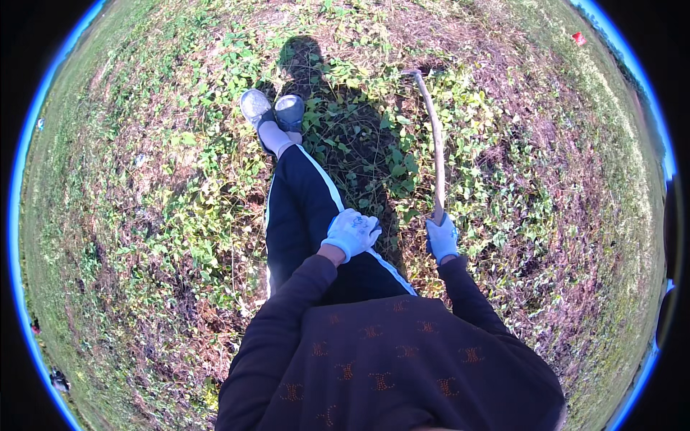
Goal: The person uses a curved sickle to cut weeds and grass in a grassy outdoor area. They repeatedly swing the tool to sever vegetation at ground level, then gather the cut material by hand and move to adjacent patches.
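My right hand [442,237], in a white and blue work glove, grips the lower end of a long, slightly bent wooden handle [437,145]. The handle runs forward over leafy vines [469,108]. At its far end a narrow head [411,71] turns to the left, partly lost among the leaves, so I cannot tell if it is a hoe or a sickle. My left hand [353,231], gloved alike, is curled into a fist over my dark trousers [302,215]. No object shows in that fist, though its palm side is hidden.
Low green vines and dry stems [178,226] cover the ground around me. My crossed legs end in dusty dark shoes [289,112] among the leaves. My shadow [356,140] falls ahead. A small red object [579,38] lies far off at upper right.
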Tool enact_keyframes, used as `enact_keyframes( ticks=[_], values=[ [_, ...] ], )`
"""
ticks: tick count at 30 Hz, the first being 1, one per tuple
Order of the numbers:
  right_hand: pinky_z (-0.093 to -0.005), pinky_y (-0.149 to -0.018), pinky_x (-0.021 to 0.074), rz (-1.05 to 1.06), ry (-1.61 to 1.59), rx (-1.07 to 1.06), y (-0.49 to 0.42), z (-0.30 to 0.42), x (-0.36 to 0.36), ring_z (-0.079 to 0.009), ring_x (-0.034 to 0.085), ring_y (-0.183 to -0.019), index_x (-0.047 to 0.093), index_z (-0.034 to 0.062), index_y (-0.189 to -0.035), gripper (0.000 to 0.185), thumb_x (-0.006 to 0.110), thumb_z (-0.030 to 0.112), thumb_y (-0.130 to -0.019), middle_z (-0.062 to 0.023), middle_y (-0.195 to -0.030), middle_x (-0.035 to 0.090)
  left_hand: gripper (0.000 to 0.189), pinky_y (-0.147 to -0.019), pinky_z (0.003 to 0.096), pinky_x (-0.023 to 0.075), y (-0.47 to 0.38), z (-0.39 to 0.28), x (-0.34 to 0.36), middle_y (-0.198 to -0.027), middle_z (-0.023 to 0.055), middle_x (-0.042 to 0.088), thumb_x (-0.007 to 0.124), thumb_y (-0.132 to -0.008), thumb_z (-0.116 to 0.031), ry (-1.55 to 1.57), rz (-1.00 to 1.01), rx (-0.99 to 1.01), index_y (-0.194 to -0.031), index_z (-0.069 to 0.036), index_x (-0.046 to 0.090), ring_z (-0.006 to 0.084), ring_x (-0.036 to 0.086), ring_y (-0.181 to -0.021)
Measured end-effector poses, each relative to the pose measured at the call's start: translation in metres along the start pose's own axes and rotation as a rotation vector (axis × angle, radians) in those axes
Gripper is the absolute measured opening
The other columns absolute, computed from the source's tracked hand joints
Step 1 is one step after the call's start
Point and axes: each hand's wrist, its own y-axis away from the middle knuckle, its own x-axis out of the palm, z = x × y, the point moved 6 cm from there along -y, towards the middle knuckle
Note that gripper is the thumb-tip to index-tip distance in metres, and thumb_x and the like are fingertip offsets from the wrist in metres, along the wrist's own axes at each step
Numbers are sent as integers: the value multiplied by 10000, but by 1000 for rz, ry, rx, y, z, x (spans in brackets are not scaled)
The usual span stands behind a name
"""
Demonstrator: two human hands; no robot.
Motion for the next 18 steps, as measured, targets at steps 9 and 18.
enact_keyframes(
  ticks=[9,18],
  values=[
    [-285,-397,441,204,-500,204,10,-8,1,-131,525,-473,541,95,-1005,217,699,200,-898,-14,-660,535,280,-774,441,490,-1,-1,-1,-811,86,697,564,-911,-401,-3,23,-18,-898,-132,640,295,658,-813],
    [-229,-416,285,598,-1133,412,-13,69,-9,-45,304,-450,523,27,-1261,389,572,300,-988,84,-610,339,275,-783,435,495,1,3,1,-819,84,699,571,-904,-407,-2,15,-17,-929,-145,653,289,655,-846]
  ],
)
